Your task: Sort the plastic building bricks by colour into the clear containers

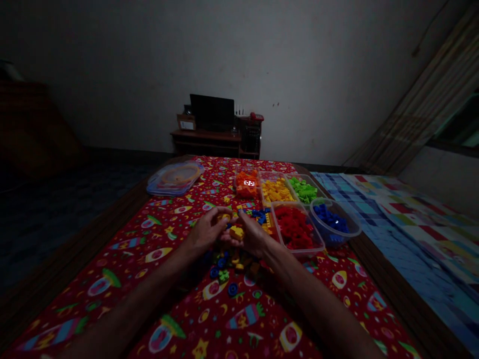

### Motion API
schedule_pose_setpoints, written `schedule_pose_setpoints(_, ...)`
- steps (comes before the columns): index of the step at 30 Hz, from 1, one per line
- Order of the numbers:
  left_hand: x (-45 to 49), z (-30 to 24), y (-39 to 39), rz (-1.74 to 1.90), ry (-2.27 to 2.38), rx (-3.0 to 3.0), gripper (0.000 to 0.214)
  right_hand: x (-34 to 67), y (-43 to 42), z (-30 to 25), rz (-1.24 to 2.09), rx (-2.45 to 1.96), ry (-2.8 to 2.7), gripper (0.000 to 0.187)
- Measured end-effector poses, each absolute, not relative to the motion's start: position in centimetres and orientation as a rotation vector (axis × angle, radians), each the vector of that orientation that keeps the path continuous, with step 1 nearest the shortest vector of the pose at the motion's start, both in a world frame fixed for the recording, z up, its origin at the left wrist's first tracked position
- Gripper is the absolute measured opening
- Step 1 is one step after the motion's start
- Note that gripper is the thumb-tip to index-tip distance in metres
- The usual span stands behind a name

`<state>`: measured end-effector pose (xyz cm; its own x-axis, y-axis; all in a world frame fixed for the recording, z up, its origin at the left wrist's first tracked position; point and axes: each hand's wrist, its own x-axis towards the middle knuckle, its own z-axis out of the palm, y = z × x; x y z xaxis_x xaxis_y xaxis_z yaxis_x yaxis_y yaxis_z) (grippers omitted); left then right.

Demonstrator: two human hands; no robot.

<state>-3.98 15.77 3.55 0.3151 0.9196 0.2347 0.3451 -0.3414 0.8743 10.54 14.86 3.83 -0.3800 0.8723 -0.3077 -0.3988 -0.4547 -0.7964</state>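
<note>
My left hand is closed, its thumb and fingers pinched around a small yellow piece that looks like a toy brick, partly hidden. Close beside it, my right hand is cupped with the palm up, and its curled fingers hold a yellow toy brick. Below the hands lies a loose pile of mixed pieces, among them a green brick, a blue wheel and several yellow and blue ones. More blue bricks lie just beyond my right hand.
To the right stand clear containers of sorted bricks: orange, yellow, green, red and, in a round tub, blue. Stacked lids lie at the far left of the red patterned tablecloth. A bed adjoins on the right.
</note>
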Motion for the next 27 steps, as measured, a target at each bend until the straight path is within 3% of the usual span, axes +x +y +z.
schedule_pose_setpoints(4, -2.4, 3.6, 14.0, 0.957, 1.119, 2.213, 0.040, 10.2, 15.0, 3.4, 1.935, -0.854, -0.569, 0.026)
schedule_pose_setpoints(9, -3.3, 4.5, 14.1, 1.183, 1.248, 2.221, 0.053, 11.1, 15.3, 3.9, 1.871, -0.858, -0.687, 0.020)
schedule_pose_setpoints(15, -6.5, 5.6, 16.6, 1.348, 1.386, 2.118, 0.052, 16.1, 20.1, 7.7, 1.306, -0.998, -1.002, 0.014)
schedule_pose_setpoints(23, -10.2, 2.5, 20.2, 1.119, 1.615, 2.210, 0.042, 21.2, 26.7, 11.2, 0.366, -1.573, -1.490, 0.017)
schedule_pose_setpoints(27, -11.7, 0.1, 21.4, 0.777, 1.618, 2.216, 0.047, 19.1, 23.7, 9.6, 0.377, -1.421, -1.742, 0.026)
